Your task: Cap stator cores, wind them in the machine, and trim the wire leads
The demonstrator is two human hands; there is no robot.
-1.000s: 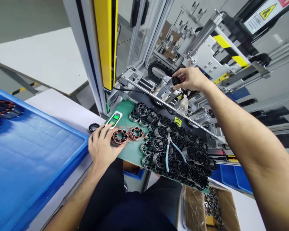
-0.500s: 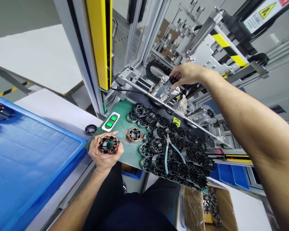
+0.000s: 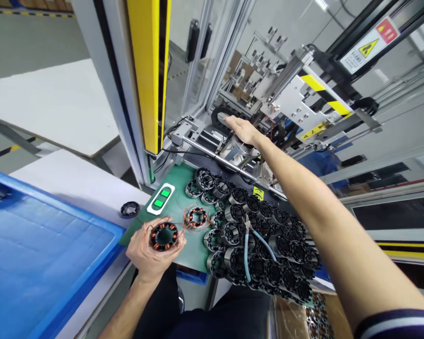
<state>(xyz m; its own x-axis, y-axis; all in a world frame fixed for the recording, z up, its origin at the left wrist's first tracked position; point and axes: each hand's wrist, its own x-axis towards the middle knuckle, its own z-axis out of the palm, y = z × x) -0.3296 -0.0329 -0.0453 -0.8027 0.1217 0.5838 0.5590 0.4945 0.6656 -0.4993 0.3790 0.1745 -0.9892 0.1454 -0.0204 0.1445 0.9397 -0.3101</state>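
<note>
My left hand (image 3: 151,252) is wrapped round a copper-wound motor stator (image 3: 163,236), its ring facing up and loose wires trailing round my fingers. Inside the machine, my right hand (image 3: 243,131) lies with fingers stretched out over the top of a metal cylindrical fixture (image 3: 237,151); what is under the palm is hidden. A second wound stator (image 3: 197,217) rests on the green work surface (image 3: 180,256), wires spread about it. Rows of unwound black stator cores (image 3: 235,234) crowd the right side of that surface. Cutting pliers (image 3: 248,245) with light-blue handles lie across them.
A white panel with two green lit buttons (image 3: 161,198) sits on the green surface, and a lone black core (image 3: 130,209) lies left of it. A blue tray (image 3: 56,263) stands at left. Beside the machine opening rises a yellow post (image 3: 151,80). Below right is a cardboard box (image 3: 286,318).
My right hand has gone from gripping a black core at the fixture to lying flat over the fixture's top. My left hand keeps the wound stator. The camera view has tilted up.
</note>
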